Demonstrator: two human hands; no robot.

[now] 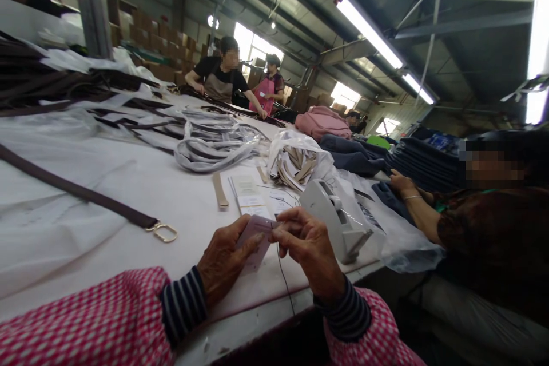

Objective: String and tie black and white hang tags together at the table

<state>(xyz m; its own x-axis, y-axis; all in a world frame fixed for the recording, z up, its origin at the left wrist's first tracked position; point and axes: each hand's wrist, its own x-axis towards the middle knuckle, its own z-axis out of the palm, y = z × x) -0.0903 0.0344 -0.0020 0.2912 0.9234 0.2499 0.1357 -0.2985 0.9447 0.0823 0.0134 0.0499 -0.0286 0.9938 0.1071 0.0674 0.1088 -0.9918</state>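
Note:
Near the table's front edge, my left hand (221, 260) grips a pale hang tag (256, 261), with its thumb lying across the tag's face. The fingers of my right hand (311, 251) are pinched at the tag's upper end on a thin black string (283, 277), whose tail hangs down past the table edge. Just beyond my hands lie a stack of printed cards (247, 190) and more dark strings. A white tape dispenser (328, 223) stands right of my right hand.
A brown strap (77, 189) with a gold clasp (165, 233) lies at left. Plastic-wrapped loops (214, 143), a bag of beige strips (295, 163) and folded dark fabric (424, 163) spread across the table (189, 263). One co-worker (493, 223) sits close at right; others work further back.

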